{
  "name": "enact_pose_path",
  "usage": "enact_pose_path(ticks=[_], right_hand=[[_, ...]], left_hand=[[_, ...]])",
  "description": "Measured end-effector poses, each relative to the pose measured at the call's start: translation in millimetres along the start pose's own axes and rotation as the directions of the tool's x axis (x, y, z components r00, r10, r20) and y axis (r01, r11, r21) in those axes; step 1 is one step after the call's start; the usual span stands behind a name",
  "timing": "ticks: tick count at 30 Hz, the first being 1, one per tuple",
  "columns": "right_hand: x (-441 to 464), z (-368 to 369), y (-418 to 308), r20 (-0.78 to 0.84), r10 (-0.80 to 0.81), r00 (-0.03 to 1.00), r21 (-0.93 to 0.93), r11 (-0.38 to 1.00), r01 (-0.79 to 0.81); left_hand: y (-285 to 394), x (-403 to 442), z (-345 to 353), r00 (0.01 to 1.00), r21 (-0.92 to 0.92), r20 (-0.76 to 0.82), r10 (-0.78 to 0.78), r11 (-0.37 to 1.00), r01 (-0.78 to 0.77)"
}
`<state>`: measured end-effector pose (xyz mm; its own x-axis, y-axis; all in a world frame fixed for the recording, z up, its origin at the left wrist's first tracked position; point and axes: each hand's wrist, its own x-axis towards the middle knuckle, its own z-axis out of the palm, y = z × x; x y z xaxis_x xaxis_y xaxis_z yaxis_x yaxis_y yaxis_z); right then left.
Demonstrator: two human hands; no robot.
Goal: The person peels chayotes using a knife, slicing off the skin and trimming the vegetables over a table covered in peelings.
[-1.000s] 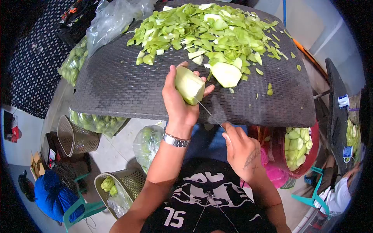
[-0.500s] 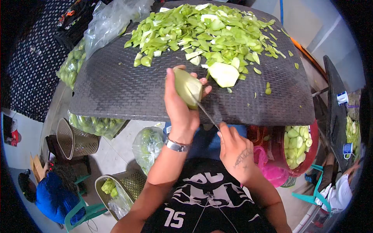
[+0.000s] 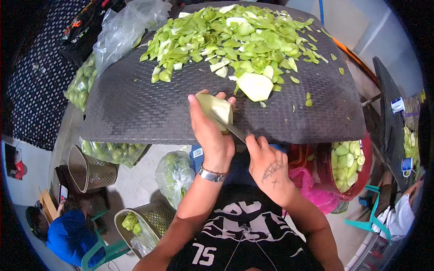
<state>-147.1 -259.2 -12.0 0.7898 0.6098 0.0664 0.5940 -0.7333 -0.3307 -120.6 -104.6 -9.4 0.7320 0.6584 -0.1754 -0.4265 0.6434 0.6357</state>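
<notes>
My left hand (image 3: 211, 137) is wrapped round a pale, peeled chayote (image 3: 213, 106) above the near edge of the dark woven table (image 3: 135, 113). A flat, paler cut face shows on the chayote's right side. My right hand (image 3: 270, 166) grips a knife, its fingers closed over the handle. The knife blade (image 3: 236, 132) points up and left, its tip end against the chayote's lower right side. Beyond my hands, a large pale slice (image 3: 255, 86) lies at the front of a heap of green peelings (image 3: 226, 43).
A red tub (image 3: 364, 169) of peeled pieces stands below the table at right, beside a pink bag (image 3: 312, 192). Plastic bags of green chayotes (image 3: 174, 174) and woven baskets (image 3: 90, 167) are at left. A person in blue (image 3: 72, 235) sits at lower left, another person (image 3: 400, 219) at right.
My left hand and the chayote have come slightly lower, toward me. The knife has shifted up and left, with more of its blade side showing against the chayote's lower part.
</notes>
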Motion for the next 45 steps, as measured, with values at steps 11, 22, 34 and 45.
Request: enact_pose_path(ticks=[11, 22, 34, 45], right_hand=[[6, -7, 10, -0.076, -0.135, 0.988, 0.268, 0.952, 0.151], [23, -41, 41, 0.15, 0.065, 0.987, 0.686, 0.712, -0.151], [14, -44, 44, 0.165, 0.173, 0.971, 0.847, 0.48, -0.229], [-11, -63, 69, 0.171, 0.366, 0.915, 0.896, 0.328, -0.298]], left_hand=[[-2, -7, 6, 0.948, 0.129, 0.136, 0.288, 0.943, -0.306], [14, 14, 1, 0.966, 0.054, 0.229, -0.121, 0.992, 0.111], [13, 48, -5, 0.867, 0.027, 0.196, -0.457, 0.887, 0.461], [17, -14, -45, 0.506, 0.764, 0.566, -0.651, 0.645, -0.026]])
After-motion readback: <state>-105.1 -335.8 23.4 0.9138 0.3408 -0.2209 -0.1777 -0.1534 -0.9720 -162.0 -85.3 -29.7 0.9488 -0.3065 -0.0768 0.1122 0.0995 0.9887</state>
